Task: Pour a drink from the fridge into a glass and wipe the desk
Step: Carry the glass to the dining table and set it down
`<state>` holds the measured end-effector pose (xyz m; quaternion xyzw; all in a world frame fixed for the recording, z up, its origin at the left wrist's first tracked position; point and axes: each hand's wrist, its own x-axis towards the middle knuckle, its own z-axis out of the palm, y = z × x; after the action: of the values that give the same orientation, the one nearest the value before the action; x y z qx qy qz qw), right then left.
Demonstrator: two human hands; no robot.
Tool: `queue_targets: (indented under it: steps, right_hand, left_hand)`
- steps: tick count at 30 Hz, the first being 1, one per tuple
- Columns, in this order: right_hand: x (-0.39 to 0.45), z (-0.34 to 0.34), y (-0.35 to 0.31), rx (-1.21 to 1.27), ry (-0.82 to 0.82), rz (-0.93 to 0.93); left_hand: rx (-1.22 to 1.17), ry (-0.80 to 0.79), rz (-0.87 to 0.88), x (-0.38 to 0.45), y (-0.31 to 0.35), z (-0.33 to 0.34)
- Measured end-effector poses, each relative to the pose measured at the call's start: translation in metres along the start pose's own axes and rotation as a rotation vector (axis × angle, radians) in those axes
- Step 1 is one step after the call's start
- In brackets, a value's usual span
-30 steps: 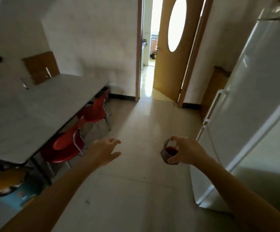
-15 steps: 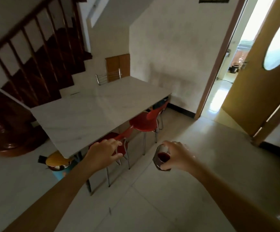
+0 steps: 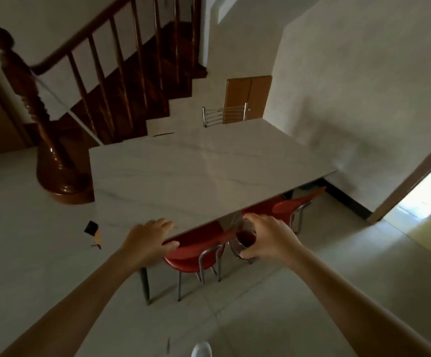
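My right hand [image 3: 269, 239] grips a small glass [image 3: 244, 240] of dark red drink from above and the side, holding it in the air just off the near edge of the white marble-look desk [image 3: 196, 173]. My left hand [image 3: 148, 239] is held out with its fingers apart and nothing in it, over the desk's near corner. The desk top is bare. No fridge is in view.
Two red chairs [image 3: 199, 247] are tucked under the desk's near side, and a metal chair [image 3: 223, 115] stands at its far end. A dark wooden staircase [image 3: 121, 81] rises at the left. A doorway [image 3: 420, 202] opens at the right. Small dark objects [image 3: 92, 228] lie on the floor.
My view has swung left from the fridge and door to the desk and stairs. Both hands have come close to the desk's near edge, the glass still in the right hand.
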<state>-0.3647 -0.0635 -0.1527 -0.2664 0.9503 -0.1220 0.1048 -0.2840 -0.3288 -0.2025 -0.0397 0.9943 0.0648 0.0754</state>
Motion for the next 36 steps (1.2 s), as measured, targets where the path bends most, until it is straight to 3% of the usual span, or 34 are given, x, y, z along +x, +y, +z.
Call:
queue_targets:
  steps: [9, 21, 36]
  right_hand:
    - [0.169, -0.011, 0.025, 0.005, -0.104, -0.026]
    - [0.372, 0.032, 0.026, -0.151, -0.289, -0.241]
    - [0.499, 0.09, 0.028, -0.21, -0.429, -0.291]
  left_hand:
    - [-0.096, -0.043, -0.042, 0.139, -0.035, -0.004]
    - [-0.223, -0.088, -0.328, 0.23, -0.08, 0.018]
    - [-0.29, -0.101, -0.515, 0.306, -0.108, 0.043]
